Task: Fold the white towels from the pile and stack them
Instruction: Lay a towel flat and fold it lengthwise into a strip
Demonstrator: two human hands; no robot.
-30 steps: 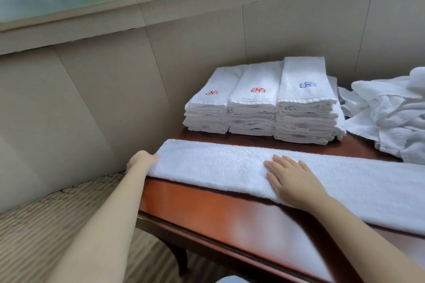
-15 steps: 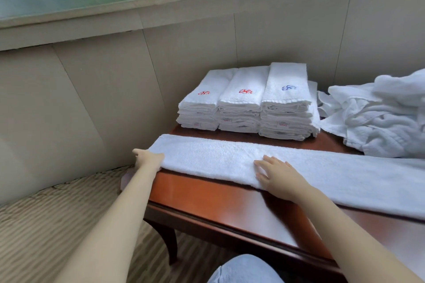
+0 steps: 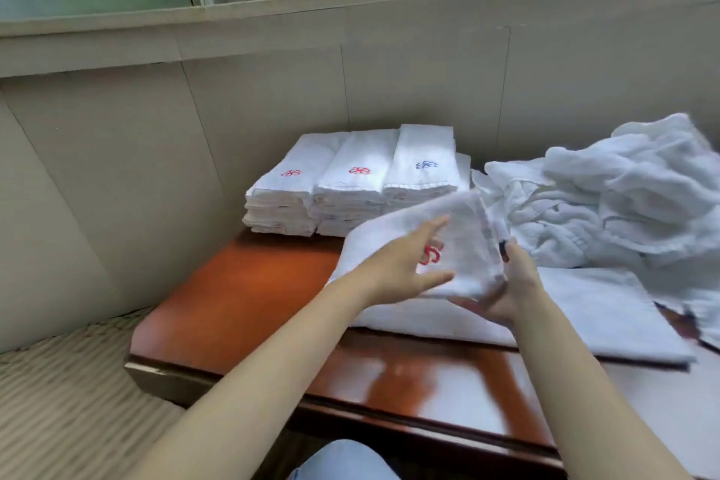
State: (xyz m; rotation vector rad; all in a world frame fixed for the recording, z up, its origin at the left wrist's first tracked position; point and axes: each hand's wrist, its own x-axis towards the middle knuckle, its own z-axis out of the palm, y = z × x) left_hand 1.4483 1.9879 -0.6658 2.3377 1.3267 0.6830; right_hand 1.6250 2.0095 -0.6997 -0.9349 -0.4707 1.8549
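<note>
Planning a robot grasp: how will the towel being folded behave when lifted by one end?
Probably floppy: the towel curves limply over its fold. Likely light: the left hand steadies the raised flap with straight fingers. Its terry-looking surface should resist slipping.

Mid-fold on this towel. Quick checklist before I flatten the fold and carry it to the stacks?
1. Flap of the towel folded over, red logo up: ok.
2. The left hand lies flat on the flap: ok.
3. The right hand holds the flap's end; grip firmness: cannot tell, blurred.
4. Flap edges squared with the lower layer: not ok, flap sits askew.
5. The folded stacks neat against the wall: ok.
6. Lower layer's right end free of the unfolded pile: cannot tell.
</note>
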